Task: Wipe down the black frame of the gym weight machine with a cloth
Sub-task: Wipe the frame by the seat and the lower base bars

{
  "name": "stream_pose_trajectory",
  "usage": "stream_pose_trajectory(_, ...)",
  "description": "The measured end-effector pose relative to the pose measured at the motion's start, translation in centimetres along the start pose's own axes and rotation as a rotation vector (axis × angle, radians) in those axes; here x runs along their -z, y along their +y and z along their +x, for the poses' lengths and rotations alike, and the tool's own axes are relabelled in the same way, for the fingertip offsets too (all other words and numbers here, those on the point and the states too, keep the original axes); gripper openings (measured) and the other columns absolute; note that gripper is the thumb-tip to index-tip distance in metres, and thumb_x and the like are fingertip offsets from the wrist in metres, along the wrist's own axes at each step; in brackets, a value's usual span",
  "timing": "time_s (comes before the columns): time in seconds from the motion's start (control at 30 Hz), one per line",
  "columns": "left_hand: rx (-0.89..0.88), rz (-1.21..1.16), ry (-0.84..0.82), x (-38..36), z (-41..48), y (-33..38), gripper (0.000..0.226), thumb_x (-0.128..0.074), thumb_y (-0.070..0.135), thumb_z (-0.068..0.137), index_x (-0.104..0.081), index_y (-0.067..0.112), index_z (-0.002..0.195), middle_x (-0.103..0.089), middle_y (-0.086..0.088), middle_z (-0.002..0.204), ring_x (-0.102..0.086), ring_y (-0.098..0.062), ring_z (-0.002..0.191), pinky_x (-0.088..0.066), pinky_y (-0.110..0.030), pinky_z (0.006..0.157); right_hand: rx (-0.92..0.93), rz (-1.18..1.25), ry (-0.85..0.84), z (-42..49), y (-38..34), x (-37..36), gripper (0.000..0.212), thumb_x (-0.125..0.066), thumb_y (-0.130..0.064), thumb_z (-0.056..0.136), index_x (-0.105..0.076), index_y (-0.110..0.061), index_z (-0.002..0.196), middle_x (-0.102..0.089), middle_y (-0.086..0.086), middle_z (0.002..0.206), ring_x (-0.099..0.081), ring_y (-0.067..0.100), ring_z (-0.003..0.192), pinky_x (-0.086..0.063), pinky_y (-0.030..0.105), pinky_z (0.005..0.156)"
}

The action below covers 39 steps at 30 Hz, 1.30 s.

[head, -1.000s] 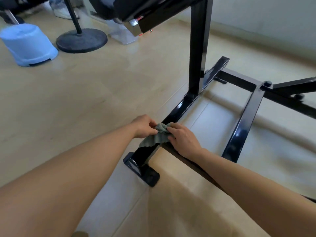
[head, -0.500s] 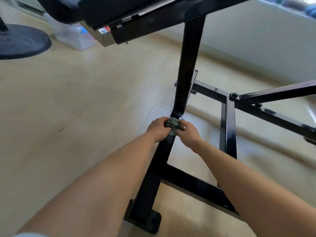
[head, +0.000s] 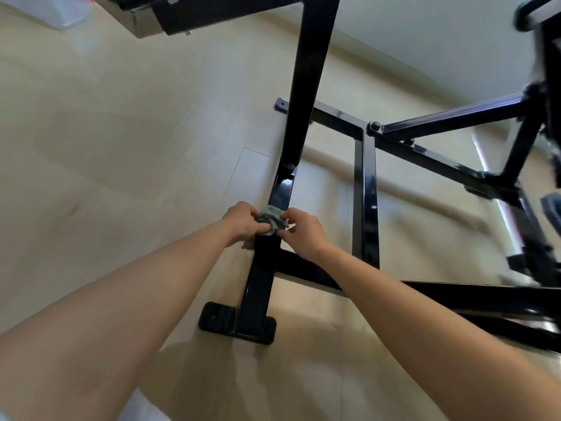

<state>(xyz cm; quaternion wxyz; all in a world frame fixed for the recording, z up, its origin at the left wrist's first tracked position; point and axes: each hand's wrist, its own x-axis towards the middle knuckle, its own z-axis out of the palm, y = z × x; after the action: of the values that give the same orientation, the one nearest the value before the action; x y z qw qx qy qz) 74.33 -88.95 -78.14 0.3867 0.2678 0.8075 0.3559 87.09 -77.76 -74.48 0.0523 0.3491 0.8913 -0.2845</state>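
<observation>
cloth (head: 271, 218) clamped by left hand (head: 243, 221), right hand (head: 303, 230) on frame rail (head: 261, 278) | judged unwiped: upright (head: 306, 86) at 12 o'clock, crossbars (head: 368, 202) at 3 o'clock

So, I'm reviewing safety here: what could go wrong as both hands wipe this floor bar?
1. The left hand and right hand pinch a bunched cloth on the bar; sliding forward, fingers may hit the bolt by the upright.
2. The cloth's loose tail hangs left and might snag.

L hand (head: 243, 221) & R hand (head: 303, 235) slid cloth (head: 271, 218) up frame bar (head: 261, 281) from foot (head: 236, 326).
</observation>
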Motion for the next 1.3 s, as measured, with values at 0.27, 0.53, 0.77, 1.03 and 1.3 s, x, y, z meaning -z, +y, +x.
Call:
stream_pose_trajectory(0.27, 0.067, 0.049, -0.206, 0.7, -3.1, -0.8, 0.028, -0.085, 0.027, 0.081, -0.074, 0.003, 0.091, -0.064, -0.008, 0.078, -0.061, -0.022, 0.076, -0.051, -0.031, 0.066, 0.220, -0.221, 0.115, -4.7, 0.5, -2.5, 0.019, -0.058, -0.015, 0.097, -0.069, -0.012, 0.112, -0.061, 0.006, 0.102, -0.056, 0.024, 0.092, -0.042, 0.029, 0.077)
stream_pose_trajectory(0.53, 0.217, 0.180, -0.351, -0.7, -8.9, -3.0, 0.026, -0.077, 0.033, 0.088, -0.065, 0.014, 0.076, -0.059, 0.004, 0.059, -0.056, -0.011, 0.060, -0.044, -0.018, 0.045, 0.269, -0.080, 0.093, -10.5, 0.5, -5.0, 0.010, -0.066, -0.013, 0.090, -0.071, -0.015, 0.099, -0.056, -0.001, 0.097, -0.053, 0.018, 0.086, -0.038, 0.026, 0.074)
stream_pose_trajectory(0.77, 0.383, 0.011, -0.370, -2.4, -13.4, -4.3, 0.015, -0.072, 0.025, 0.094, -0.072, 0.011, 0.094, -0.070, -0.006, 0.089, -0.065, -0.019, 0.084, -0.055, -0.030, 0.076, 0.006, 0.237, -0.026, -13.8, 2.3, -6.4, 0.014, -0.076, -0.021, 0.082, -0.070, -0.024, 0.094, -0.066, -0.003, 0.086, -0.064, 0.017, 0.084, -0.054, 0.031, 0.074)
stream_pose_trajectory(1.03, 0.419, 0.238, -0.313, -2.5, -14.2, -3.2, 0.022, -0.082, 0.021, 0.083, -0.066, 0.008, 0.092, -0.069, -0.008, 0.082, -0.067, -0.022, 0.075, -0.052, -0.027, 0.059, -0.214, 0.530, -0.260, -15.4, 3.3, -7.0, 0.016, -0.080, -0.009, 0.081, -0.065, -0.015, 0.080, -0.075, 0.011, 0.080, -0.075, 0.023, 0.075, -0.064, 0.041, 0.072)
stream_pose_trajectory(1.3, 0.181, 0.364, -0.227, -1.6, -13.5, -0.9, 0.020, -0.085, 0.018, 0.072, -0.066, 0.016, 0.077, -0.068, -0.002, 0.075, -0.062, -0.017, 0.069, -0.049, -0.023, 0.051, -0.417, 0.834, -0.400, -16.1, 2.8, -6.5, 0.020, -0.079, -0.005, 0.083, -0.060, -0.009, 0.085, -0.075, 0.022, 0.089, -0.070, 0.022, 0.067, -0.060, 0.029, 0.061)
